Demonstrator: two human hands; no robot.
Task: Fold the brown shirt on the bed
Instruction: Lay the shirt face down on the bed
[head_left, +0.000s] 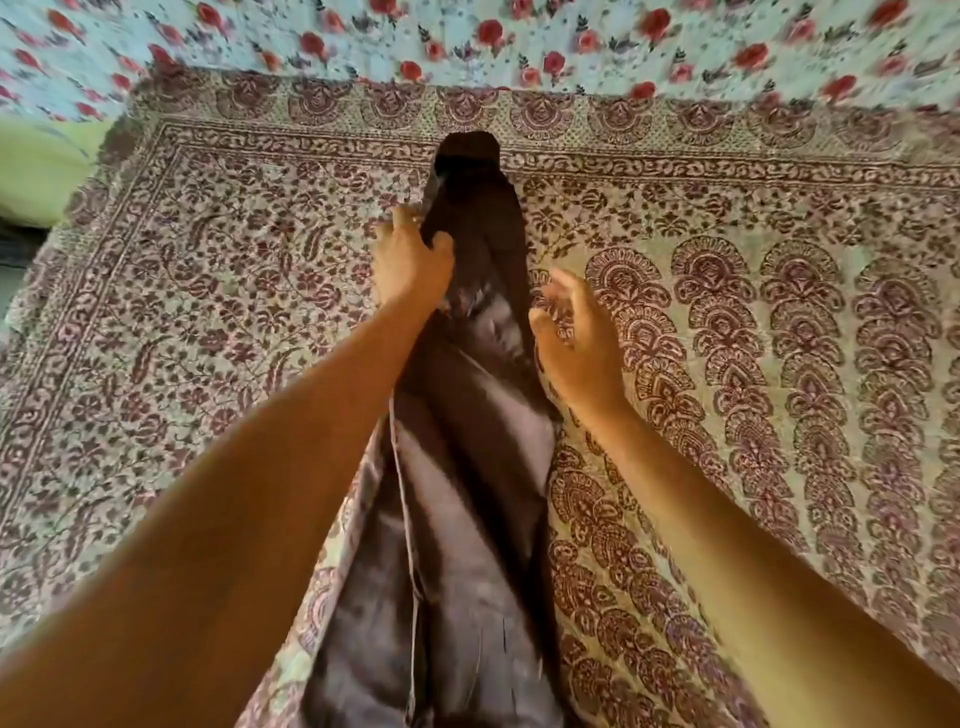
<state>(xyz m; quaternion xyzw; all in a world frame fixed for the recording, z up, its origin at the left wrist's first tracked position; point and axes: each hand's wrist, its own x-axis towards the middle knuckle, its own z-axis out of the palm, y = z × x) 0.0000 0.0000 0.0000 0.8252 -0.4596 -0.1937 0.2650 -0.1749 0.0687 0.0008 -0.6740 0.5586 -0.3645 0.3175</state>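
The brown shirt (467, 467) lies in a long narrow strip down the middle of the bed, running from the near edge to a dark end at the far side. My left hand (410, 260) grips the shirt's left edge near its far part, fingers and thumb curled into the cloth. Just right of the shirt, my right hand (576, 332) hovers with loosely bent fingers and holds nothing. Both forearms reach in from the bottom of the view.
The bed is covered by a cream spread with maroon floral print (779, 364). Beyond it lies a light blue sheet with red roses (519, 36). A green patch (36, 166) shows past the bed's left edge.
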